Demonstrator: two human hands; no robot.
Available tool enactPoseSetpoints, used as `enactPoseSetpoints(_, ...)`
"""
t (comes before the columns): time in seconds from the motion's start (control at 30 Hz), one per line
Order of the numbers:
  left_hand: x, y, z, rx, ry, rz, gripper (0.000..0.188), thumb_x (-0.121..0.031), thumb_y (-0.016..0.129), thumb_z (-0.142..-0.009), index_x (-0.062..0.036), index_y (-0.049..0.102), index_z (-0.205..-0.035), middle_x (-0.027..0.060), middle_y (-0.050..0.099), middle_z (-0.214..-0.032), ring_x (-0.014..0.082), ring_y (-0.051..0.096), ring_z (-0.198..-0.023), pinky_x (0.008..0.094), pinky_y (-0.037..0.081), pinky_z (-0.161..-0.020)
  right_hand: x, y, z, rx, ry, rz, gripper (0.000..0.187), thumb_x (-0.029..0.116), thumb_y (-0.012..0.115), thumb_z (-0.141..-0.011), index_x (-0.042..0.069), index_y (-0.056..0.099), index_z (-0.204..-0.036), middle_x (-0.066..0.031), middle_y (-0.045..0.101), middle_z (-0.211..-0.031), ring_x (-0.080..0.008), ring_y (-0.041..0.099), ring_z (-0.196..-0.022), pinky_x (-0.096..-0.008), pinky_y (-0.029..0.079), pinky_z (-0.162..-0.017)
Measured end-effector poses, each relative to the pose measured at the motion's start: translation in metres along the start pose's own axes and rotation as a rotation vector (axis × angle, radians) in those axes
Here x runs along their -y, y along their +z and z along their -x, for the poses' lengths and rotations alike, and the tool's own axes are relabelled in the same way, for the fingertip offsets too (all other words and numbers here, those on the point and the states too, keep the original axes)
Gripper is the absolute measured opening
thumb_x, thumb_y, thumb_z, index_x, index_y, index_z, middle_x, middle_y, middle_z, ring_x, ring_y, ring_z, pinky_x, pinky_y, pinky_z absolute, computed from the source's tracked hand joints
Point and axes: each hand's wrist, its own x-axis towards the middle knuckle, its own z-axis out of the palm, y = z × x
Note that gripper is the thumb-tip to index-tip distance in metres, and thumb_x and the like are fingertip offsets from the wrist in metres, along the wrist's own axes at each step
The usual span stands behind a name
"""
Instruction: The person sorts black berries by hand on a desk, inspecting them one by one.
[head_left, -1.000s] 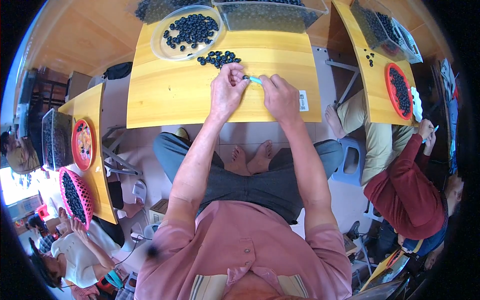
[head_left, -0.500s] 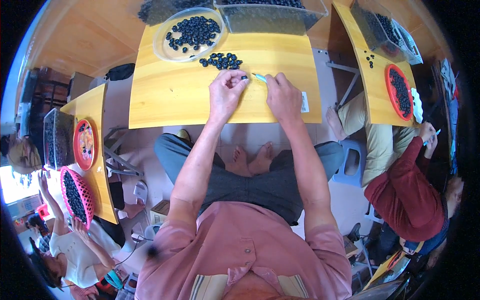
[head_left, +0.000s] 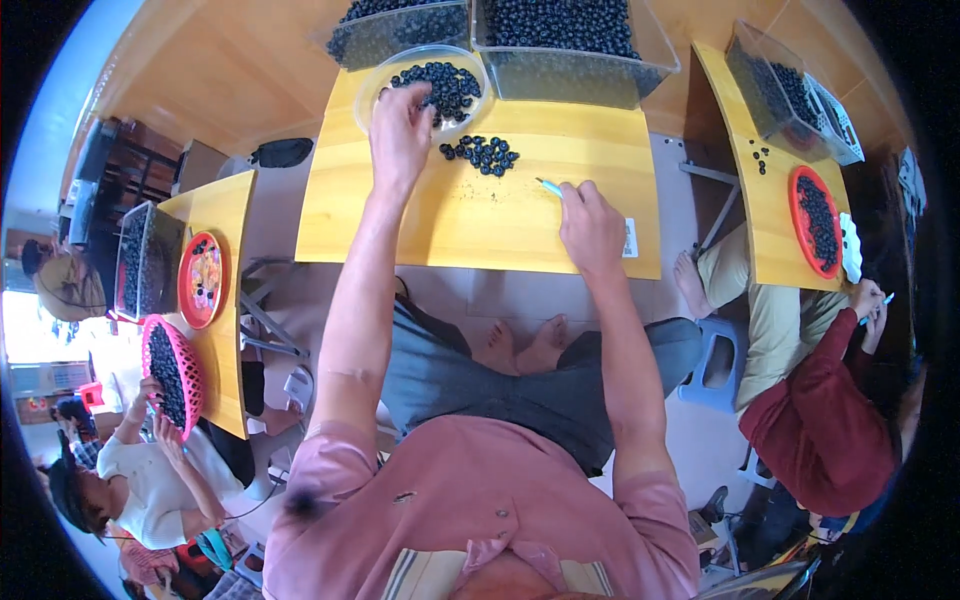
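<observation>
My left hand (head_left: pixel 398 140) is over the round clear bowl (head_left: pixel 362 108) at the far left of the table. Its thumb and fingers are bent but apart, and dark bowl contents show in the gap; no bead is plainly held. Small dark, shiny, bead-like balls (head_left: pixel 458 88) lie in that bowl. A loose cluster of the same balls (head_left: pixel 482 155) rests on the wood just right of it. Pinched in my right hand (head_left: pixel 592 228) is a slim light-blue pen-like tool (head_left: pixel 552 188), its thin tip pointing left above the table.
Clear bins (head_left: pixel 575 75) full of dark balls stand at the table's (head_left: pixel 470 235) far edge. Tiny crumbs lie near the cluster. A white label (head_left: pixel 630 238) is at the right. Co-workers sit at side tables with a red tray (head_left: pixel 818 222) and a pink basket (head_left: pixel 190 375).
My left hand has gone from mid-table, where it pinched a dark ball beside the tool, to the bowl. The right hand still holds the tool. The whole view has shifted somewhat.
</observation>
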Motion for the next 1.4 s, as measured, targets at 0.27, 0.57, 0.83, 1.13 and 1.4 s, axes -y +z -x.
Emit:
enactPoseSetpoints(0.27, 0.028, 0.025, 0.075, 0.105, 0.007, -0.149, 0.018, -0.01, 0.075, -0.093, -0.0015, 0.073, -0.109, 0.0166, 0.069, -0.094, 0.0308, 0.07, -0.077, 0.0391, 0.057, -0.074, 0.005, -0.005, -0.002, -0.002, -0.007, -0.005, 0.022, 0.007, 0.067, -0.086, 0.007, 0.072, -0.107, -0.0093, 0.058, -0.089, -0.0267, 0.069, -0.078, -0.0427, 0.058, -0.064)
enactPoseSetpoints(0.57, 0.002, 0.018, 0.079, 0.15, -0.107, -0.223, 0.032, -0.026, 0.081, -0.09, 0.0014, 0.071, -0.102, 0.0184, 0.069, -0.099, 0.0371, 0.069, -0.091, 0.0473, 0.056, -0.078, 0.006, -0.007, -0.002, 0.02, 0.008, 0.013, 0.02, 0.007, 0.067, -0.086, 0.007, 0.072, -0.105, -0.0091, 0.059, -0.09, -0.0262, 0.07, -0.08, -0.0416, 0.059, -0.066)
enactPoseSetpoints(0.83, 0.006, 0.025, 0.075, 0.185, -0.204, -0.25, 0.033, -0.029, 0.082, -0.089, 0.0005, 0.073, -0.1, 0.0171, 0.07, -0.098, 0.0362, 0.07, -0.086, 0.0465, 0.056, -0.077, 0.004, -0.005, -0.001, -0.005, -0.011, -0.001, 0.024, 0.005, 0.067, -0.084, 0.006, 0.072, -0.108, -0.009, 0.06, -0.09, -0.0262, 0.07, -0.08, -0.0406, 0.059, -0.066)
enactPoseSetpoints(1.13, 0.004, 0.021, 0.081, 0.145, -0.516, 0.139, 0.024, -0.015, 0.081, -0.089, -0.0007, 0.075, -0.106, 0.0125, 0.075, -0.099, 0.0177, 0.071, -0.082, 0.0322, 0.057, -0.078, -0.001, -0.001, 0.002, 0.009, 0.005, -0.02, 0.024, 0.006, 0.068, -0.083, 0.007, 0.072, -0.107, -0.0091, 0.06, -0.091, -0.026, 0.07, -0.081, -0.0414, 0.059, -0.067)
enactPoseSetpoints(1.4, -0.025, 0.045, 0.102, 0.208, -0.499, 0.679, 0.025, 0.003, 0.073, -0.091, 0.0, 0.074, -0.116, -0.0036, 0.066, -0.092, 0.004, 0.058, -0.079, 0.0202, 0.05, -0.076, 0.002, -0.003, -0.001, -0.009, -0.005, -0.016, 0.021, 0.006, 0.067, -0.083, 0.006, 0.072, -0.104, -0.0095, 0.06, -0.089, -0.0268, 0.07, -0.081, -0.0422, 0.059, -0.067)
